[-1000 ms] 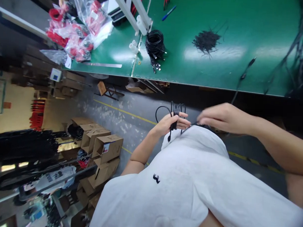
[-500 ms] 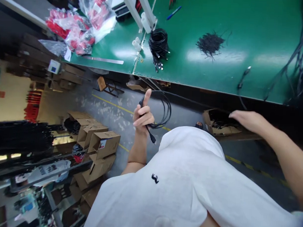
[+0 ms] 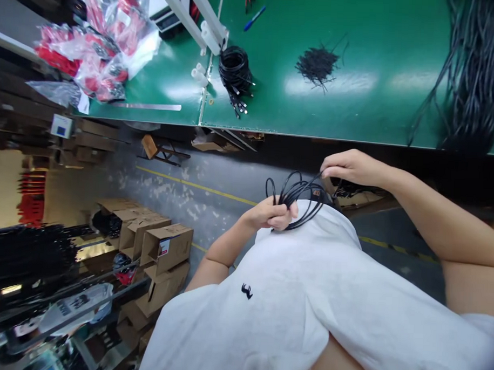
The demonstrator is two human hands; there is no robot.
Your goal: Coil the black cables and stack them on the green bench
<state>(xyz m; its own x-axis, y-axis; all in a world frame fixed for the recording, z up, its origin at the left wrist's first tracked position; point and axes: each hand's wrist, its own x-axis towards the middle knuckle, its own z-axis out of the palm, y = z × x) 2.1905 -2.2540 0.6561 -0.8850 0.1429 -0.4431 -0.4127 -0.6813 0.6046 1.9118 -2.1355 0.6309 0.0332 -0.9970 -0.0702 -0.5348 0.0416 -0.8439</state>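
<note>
A black cable [image 3: 299,193], wound into loose loops, hangs in front of my white shirt, below the edge of the green table. My left hand [image 3: 275,213] is closed around the gathered loops. To the right, my right hand [image 3: 340,165] pinches part of the same cable at the far side of the coil. The cable's end plugs are hidden from view. On the table above lie a tied bundle of coiled black cables [image 3: 235,71] with metal plugs and a small heap of short black ties [image 3: 317,66].
Long black cables [image 3: 475,85] lie across the table's right end. A blue pen [image 3: 254,18], white rollers [image 3: 199,74] and red items in plastic bags [image 3: 101,45] lie farther left. Open cardboard boxes [image 3: 167,246] stand on the floor; another box [image 3: 358,198] sits under the table.
My left hand has moved right with the coil and closed into a fist. My right hand has come left to the loops. The cable end has left the table, and the view has shifted right.
</note>
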